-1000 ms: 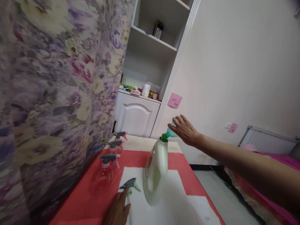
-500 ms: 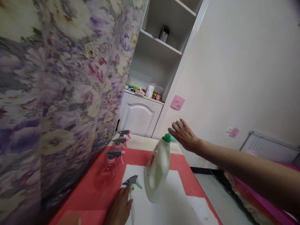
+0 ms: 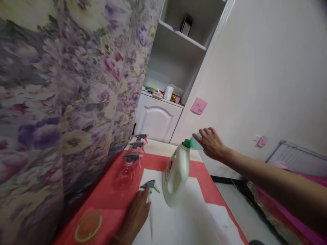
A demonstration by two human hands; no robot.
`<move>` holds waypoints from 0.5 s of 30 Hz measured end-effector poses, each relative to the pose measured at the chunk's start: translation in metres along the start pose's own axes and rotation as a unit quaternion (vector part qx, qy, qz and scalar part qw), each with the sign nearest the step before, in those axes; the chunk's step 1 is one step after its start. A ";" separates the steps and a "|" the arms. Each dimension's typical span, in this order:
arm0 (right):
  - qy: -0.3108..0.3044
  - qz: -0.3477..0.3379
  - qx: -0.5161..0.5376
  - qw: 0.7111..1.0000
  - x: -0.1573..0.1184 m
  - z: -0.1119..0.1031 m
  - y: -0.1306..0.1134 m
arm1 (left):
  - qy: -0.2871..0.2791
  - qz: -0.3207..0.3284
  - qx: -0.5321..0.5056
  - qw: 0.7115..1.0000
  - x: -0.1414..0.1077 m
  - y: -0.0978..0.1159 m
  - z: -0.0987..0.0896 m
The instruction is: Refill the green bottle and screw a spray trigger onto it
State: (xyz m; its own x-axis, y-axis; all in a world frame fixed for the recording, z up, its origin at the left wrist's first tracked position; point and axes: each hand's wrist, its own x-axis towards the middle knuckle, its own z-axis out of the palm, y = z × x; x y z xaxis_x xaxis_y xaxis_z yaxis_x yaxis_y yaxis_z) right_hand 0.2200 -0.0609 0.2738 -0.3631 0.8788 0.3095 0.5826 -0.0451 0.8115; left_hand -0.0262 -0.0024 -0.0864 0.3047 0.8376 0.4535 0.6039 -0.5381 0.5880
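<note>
right hand (image 3: pixel 212 144): grips tilted bottle (image 3: pixel 196 142) at mouth of jug (image 3: pixel 176 177) | left hand (image 3: pixel 136 211): on sprayer (image 3: pixel 150 185), grip unclear | risk: spill if bottle slips or unheld jug tips

Holding a bottle (image 3: pixel 196 143) in the right fingers (image 3: pixel 199 140), tipped at the mouth of a jug (image 3: pixel 176 177). Holding a spray head (image 3: pixel 148 184) in the left fingers (image 3: pixel 145 195), between eight and nine o'clock from the jug. Showing three sprayers (image 3: pixel 128 164) at ten and a disc (image 3: pixel 88 226) at eight.
</note>
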 end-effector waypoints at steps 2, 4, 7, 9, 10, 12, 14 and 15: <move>-0.006 0.018 0.023 1.000 -0.004 0.005 0.004 | -0.020 0.001 0.009 1.000 0.000 0.006 -0.006; -0.016 0.028 0.059 0.998 -0.008 0.011 0.008 | -0.030 0.003 0.006 1.000 0.001 0.010 -0.011; -0.014 0.066 0.155 0.986 -0.020 0.025 0.013 | -0.038 -0.004 -0.004 0.999 0.003 0.013 -0.015; -0.004 0.131 0.279 0.951 -0.039 0.036 0.009 | -0.040 -0.013 -0.011 0.999 0.005 0.014 -0.015; -0.002 0.168 0.362 0.917 -0.052 0.043 0.002 | -0.037 -0.013 -0.016 0.999 0.005 0.014 -0.016; -0.009 0.235 0.536 0.811 -0.086 0.056 -0.024 | -0.022 -0.006 -0.023 0.999 0.007 0.014 -0.016; -0.026 0.270 0.692 0.669 -0.127 0.070 -0.067 | -0.006 -0.004 -0.031 0.999 0.008 0.013 -0.017; -0.019 0.290 0.734 0.614 -0.148 0.076 -0.094 | -0.001 -0.008 -0.034 0.999 0.009 0.014 -0.018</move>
State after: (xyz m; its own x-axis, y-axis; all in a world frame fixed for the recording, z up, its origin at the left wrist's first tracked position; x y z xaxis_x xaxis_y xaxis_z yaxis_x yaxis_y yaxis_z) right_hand 0.2750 -0.1508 0.1140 0.2155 0.9288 0.3016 0.6445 0.0968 -0.7585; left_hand -0.0282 -0.0039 -0.0625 0.2973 0.8465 0.4417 0.5571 -0.5295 0.6397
